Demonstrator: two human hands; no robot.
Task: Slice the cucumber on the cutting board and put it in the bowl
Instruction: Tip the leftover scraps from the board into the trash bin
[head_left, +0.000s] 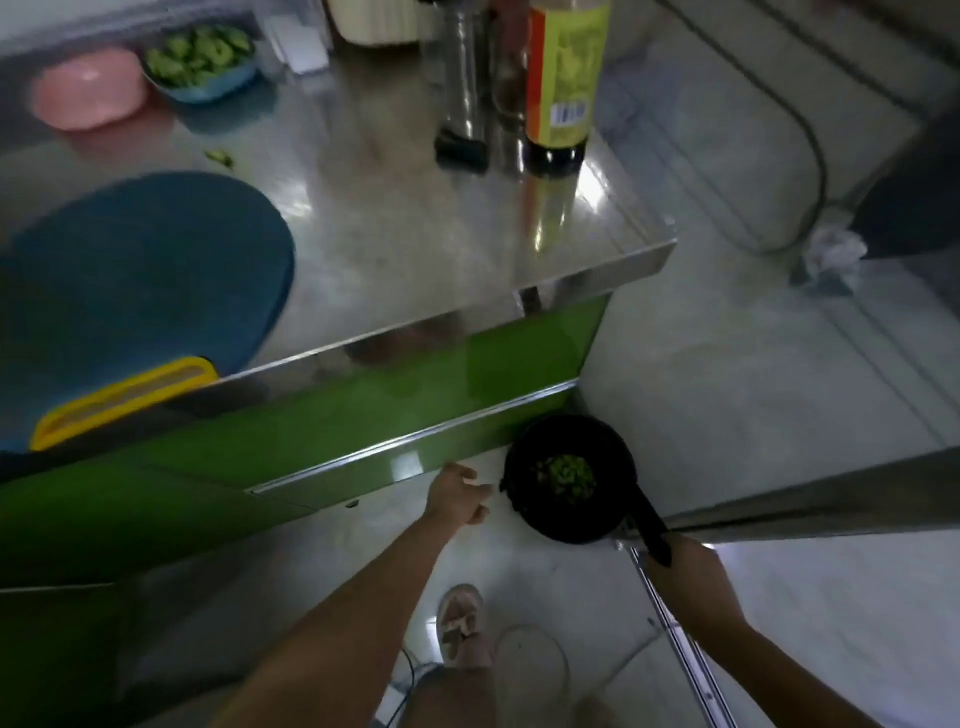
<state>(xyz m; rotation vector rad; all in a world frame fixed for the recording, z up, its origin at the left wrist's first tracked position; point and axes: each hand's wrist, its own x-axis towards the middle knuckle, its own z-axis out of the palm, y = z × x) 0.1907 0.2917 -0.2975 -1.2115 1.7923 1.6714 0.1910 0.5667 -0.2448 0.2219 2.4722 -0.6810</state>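
Observation:
My right hand (685, 558) grips the black handle of a small black pan (566, 478) held low beside the counter's corner. Green chopped pieces (566, 475) lie inside the pan. My left hand (460, 493) reaches toward the pan's left rim with loosely curled fingers, holding nothing. A round blue cutting board (145, 270) lies on the steel counter at the left, with nothing on it. At the back left, a blue bowl (208, 65) holds green cucumber pieces, next to a pink bowl (88, 88). One green scrap (221, 156) lies on the counter.
A steel counter (415, 223) with a green front (311, 421) fills the upper left. A dark sauce bottle (563, 83) and a metal flask (465, 88) stand at its far right. A yellow-rimmed object (124, 397) overhangs the front edge. Pale floor tiles, my slippered foot (460, 621) and a second steel edge (831, 499) lie below.

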